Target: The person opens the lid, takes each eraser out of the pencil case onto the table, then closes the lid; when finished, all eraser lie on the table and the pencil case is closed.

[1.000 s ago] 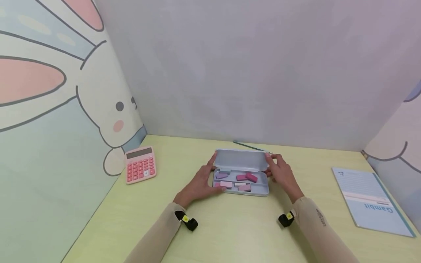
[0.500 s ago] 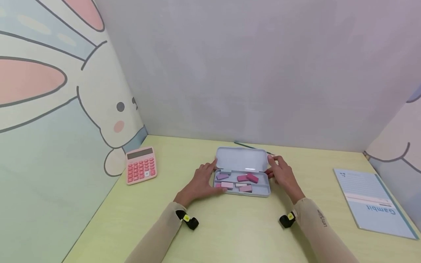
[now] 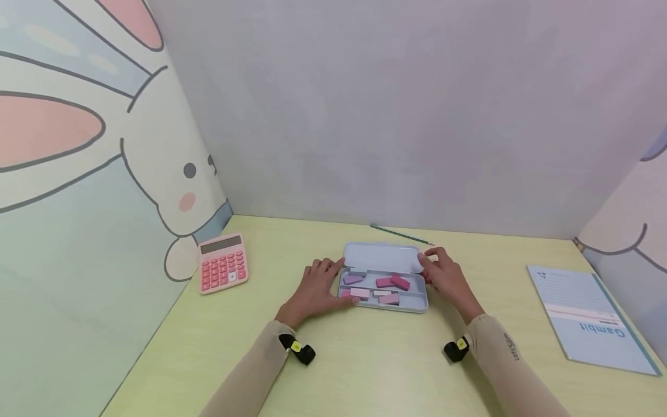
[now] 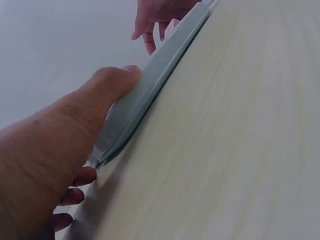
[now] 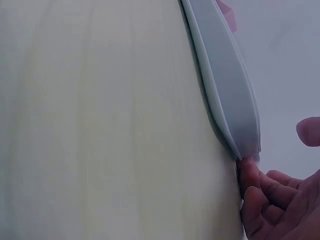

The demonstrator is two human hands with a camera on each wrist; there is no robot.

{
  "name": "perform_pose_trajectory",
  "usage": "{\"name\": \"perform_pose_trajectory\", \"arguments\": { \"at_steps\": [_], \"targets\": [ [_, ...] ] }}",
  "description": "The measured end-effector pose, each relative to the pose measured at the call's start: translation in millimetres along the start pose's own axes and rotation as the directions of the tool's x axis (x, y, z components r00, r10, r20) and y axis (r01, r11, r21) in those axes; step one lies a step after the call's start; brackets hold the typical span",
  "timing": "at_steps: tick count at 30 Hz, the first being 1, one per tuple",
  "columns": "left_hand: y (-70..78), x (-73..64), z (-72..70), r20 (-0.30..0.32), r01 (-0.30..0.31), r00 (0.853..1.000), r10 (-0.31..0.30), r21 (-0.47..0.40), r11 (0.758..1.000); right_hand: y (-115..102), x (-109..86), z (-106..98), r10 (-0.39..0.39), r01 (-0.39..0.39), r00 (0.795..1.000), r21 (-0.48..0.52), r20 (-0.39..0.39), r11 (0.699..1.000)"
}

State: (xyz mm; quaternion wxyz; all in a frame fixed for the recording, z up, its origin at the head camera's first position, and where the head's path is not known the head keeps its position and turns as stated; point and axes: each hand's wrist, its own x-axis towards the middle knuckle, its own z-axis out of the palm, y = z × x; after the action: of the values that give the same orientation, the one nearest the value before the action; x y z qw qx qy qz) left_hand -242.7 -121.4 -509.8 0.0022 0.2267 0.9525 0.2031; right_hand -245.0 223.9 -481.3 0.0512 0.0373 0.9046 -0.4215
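Observation:
A pale blue pencil case [image 3: 414, 302] lies on the table with its lid [image 3: 382, 258] tilted back behind it. Its two compartments hold several small eraser-like blocks, among them a purple one [image 3: 352, 279], a deep pink one [image 3: 400, 282] and a light pink one [image 3: 359, 293]. My left hand [image 3: 315, 292] grips the left end, thumb along the front wall and fingers at the back corner; in the left wrist view that thumb [image 4: 122, 80] presses the case's side. My right hand [image 3: 448, 281] holds the right end, thumb at the lid's corner, other fingers [image 5: 249, 175] curled against the case's end.
Behind the case a dark green pencil [image 3: 401, 233] lies near the wall [image 3: 396, 145]. A pink calculator [image 3: 223, 263] sits at the left, by a side panel with a rabbit drawing. At the right lies a notebook [image 3: 591, 318] marked "Gambit". The table [image 3: 385, 370] is pale yellow.
The lid has swung further back and lower, so more of the pencil shows behind it. My right thumb has moved with the lid's corner; the left fingers have lowered beside it.

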Motion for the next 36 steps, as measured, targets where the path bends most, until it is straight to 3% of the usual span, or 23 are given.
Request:
{"name": "perform_pose_trajectory", "arguments": {
  "at_steps": [5,10,21,26,31,36],
  "targets": [
    [-0.2,-1.2,0.7,-0.009,0.003,1.0,-0.003,0.008,1.0,1.7,-2.5,0.8,-0.033,0.029,0.998,-0.065,-0.062,0.997],
    [-1.3,-3.8,3.4,0.002,0.021,1.0,-0.021,-0.014,1.0,4.5,-5.8,4.3,-0.148,0.14,0.983,-0.083,-0.109,0.987],
    [-0.1,-5.1,2.7,0.01,0.007,1.0,-0.007,-0.008,1.0,-4.7,-14.4,10.6,-0.248,0.247,0.969,-0.139,0.011,0.959],
    [-0.2,-5.0,2.2,-0.003,-0.024,1.0,0.024,0.053,0.998,-7.2,-13.6,13.6,-0.287,0.29,0.957,-0.151,0.044,0.945],
    [-0.5,-4.5,3.5,-0.009,-0.057,0.998,0.058,0.113,0.992,-9.8,-15.5,15.0,-0.291,0.294,0.956,-0.173,0.047,0.94],
    [-0.7,-5.1,3.9,-0.011,-0.051,0.999,0.053,0.145,0.988,-13.1,-16.3,16.7,-0.263,0.271,0.963,-0.185,0.064,0.945]
  ]
}}
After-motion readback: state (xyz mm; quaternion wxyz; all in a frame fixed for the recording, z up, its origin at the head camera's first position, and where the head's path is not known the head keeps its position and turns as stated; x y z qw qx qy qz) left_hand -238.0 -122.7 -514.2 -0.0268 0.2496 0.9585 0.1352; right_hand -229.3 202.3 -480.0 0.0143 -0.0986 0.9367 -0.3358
